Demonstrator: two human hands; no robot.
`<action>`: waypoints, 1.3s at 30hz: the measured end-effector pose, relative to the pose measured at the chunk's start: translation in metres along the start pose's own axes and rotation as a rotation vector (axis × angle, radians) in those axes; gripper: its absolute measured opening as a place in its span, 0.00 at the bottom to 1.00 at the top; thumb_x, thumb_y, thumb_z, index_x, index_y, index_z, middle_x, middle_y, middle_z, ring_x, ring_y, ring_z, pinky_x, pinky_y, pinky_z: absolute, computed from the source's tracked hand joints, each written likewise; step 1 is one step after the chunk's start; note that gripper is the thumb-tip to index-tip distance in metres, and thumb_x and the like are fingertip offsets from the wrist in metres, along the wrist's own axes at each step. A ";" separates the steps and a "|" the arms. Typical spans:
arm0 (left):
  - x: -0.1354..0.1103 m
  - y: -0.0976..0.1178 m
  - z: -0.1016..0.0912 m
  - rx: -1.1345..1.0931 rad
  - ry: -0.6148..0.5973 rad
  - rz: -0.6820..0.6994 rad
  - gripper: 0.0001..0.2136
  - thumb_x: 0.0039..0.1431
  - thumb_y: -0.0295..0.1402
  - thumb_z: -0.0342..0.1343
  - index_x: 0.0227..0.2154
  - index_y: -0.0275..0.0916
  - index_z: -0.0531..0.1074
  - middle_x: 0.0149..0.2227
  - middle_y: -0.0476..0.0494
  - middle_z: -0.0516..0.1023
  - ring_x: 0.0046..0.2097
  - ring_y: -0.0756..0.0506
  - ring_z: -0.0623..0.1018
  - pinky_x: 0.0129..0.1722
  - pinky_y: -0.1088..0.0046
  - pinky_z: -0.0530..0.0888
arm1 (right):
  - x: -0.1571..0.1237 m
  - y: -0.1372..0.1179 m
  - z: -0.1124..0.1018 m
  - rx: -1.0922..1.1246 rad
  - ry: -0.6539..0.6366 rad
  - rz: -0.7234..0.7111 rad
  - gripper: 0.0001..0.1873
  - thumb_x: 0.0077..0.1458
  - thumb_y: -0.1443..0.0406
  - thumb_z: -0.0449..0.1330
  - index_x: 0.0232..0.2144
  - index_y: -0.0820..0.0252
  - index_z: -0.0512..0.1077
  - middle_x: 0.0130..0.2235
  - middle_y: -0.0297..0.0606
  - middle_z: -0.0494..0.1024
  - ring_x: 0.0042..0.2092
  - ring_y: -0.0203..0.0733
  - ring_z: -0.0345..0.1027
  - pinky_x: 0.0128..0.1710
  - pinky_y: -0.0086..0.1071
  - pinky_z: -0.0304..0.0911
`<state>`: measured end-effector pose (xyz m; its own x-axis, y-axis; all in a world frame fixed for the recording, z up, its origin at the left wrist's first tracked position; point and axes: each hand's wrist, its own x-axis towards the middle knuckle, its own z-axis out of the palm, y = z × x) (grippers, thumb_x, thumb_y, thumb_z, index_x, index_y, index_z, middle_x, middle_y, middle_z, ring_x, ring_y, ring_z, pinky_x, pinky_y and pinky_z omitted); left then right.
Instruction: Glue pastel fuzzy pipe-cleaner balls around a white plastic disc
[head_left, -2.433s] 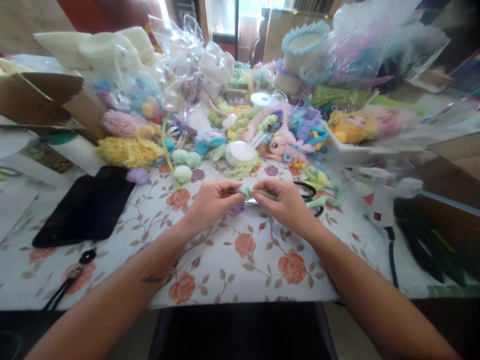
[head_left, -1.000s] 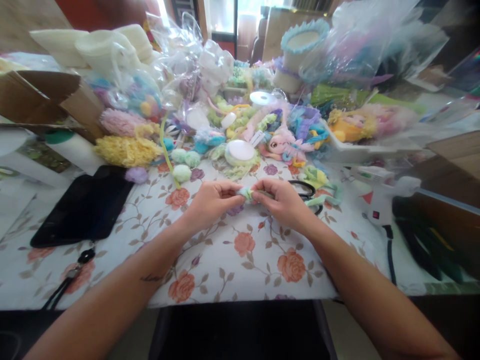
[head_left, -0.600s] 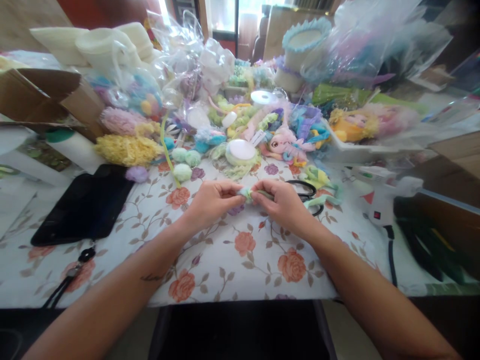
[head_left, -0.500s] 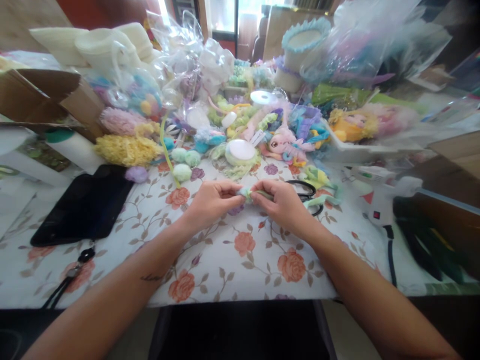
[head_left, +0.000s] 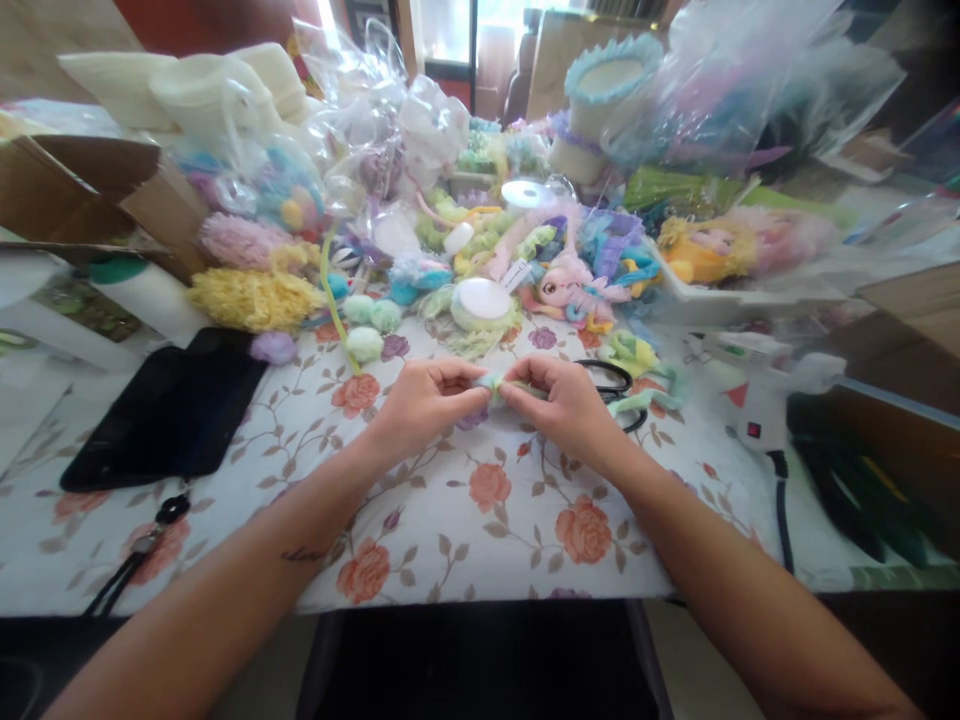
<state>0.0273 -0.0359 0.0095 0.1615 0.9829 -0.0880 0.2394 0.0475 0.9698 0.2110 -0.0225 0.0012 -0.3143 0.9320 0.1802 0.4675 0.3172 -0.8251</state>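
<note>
Left hand (head_left: pixel 421 404), right hand (head_left: pixel 561 402) pinch small fuzzy piece (head_left: pixel 492 384). Right of piece: black-handled scissors (head_left: pixel 628 378), glue gun (head_left: pixel 766 385). Left of piece: black device (head_left: pixel 169 415). Beyond piece: white disc (head_left: pixel 484 301).

Open tablecloth (head_left: pixel 439 500) nearside, scissors (head_left: pixel 615 389) (black-handled) behind right hand (head_left: pixel 559 397), plush heap (head_left: pixel 566 288) beyond

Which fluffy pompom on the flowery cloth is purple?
The purple pompom beside the black device; the three pompoms closer to the left hand are pale green.

The left hand (head_left: pixel 427 405) and right hand (head_left: pixel 553 398) are bare, as are both slim forearms (head_left: pixel 720 525). Along the left forearm's right edge runs a small dark cursive marking (head_left: pixel 304 556), too blurred to read.
</note>
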 end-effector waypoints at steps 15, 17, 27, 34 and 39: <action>0.003 -0.006 -0.002 -0.184 -0.032 0.010 0.10 0.48 0.35 0.65 0.34 0.37 0.82 0.29 0.45 0.82 0.29 0.49 0.76 0.28 0.76 0.72 | -0.001 -0.001 0.003 0.512 -0.098 0.251 0.11 0.50 0.61 0.65 0.28 0.58 0.66 0.23 0.28 0.72 0.19 0.31 0.65 0.15 0.25 0.64; 0.003 -0.007 -0.003 -0.190 -0.046 0.016 0.10 0.49 0.35 0.64 0.34 0.37 0.82 0.29 0.45 0.82 0.29 0.50 0.76 0.28 0.76 0.72 | 0.000 -0.001 0.002 0.535 -0.085 0.246 0.12 0.49 0.60 0.66 0.30 0.59 0.67 0.26 0.30 0.73 0.22 0.32 0.67 0.16 0.25 0.65; 0.003 -0.006 -0.001 -0.260 -0.061 0.051 0.13 0.48 0.30 0.66 0.39 0.38 0.79 0.34 0.46 0.82 0.33 0.49 0.80 0.33 0.76 0.75 | 0.002 -0.002 -0.001 0.636 -0.154 0.297 0.13 0.47 0.60 0.67 0.31 0.61 0.69 0.29 0.34 0.78 0.29 0.38 0.76 0.27 0.30 0.73; 0.003 -0.006 0.001 -0.251 -0.034 0.070 0.08 0.47 0.31 0.67 0.32 0.36 0.77 0.30 0.47 0.81 0.31 0.50 0.78 0.31 0.77 0.74 | 0.002 -0.001 0.001 0.714 -0.100 0.280 0.15 0.44 0.60 0.70 0.28 0.61 0.69 0.28 0.32 0.76 0.29 0.36 0.74 0.32 0.31 0.73; 0.003 -0.004 0.000 -0.200 -0.038 0.073 0.09 0.49 0.33 0.64 0.34 0.35 0.78 0.31 0.44 0.81 0.32 0.47 0.79 0.30 0.75 0.74 | 0.001 0.001 0.003 0.734 -0.088 0.242 0.14 0.45 0.61 0.69 0.32 0.61 0.72 0.32 0.34 0.78 0.34 0.38 0.75 0.36 0.34 0.75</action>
<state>0.0270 -0.0333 0.0054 0.2081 0.9779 -0.0205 0.0320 0.0142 0.9994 0.2083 -0.0214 -0.0010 -0.3525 0.9333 -0.0681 -0.1260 -0.1194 -0.9848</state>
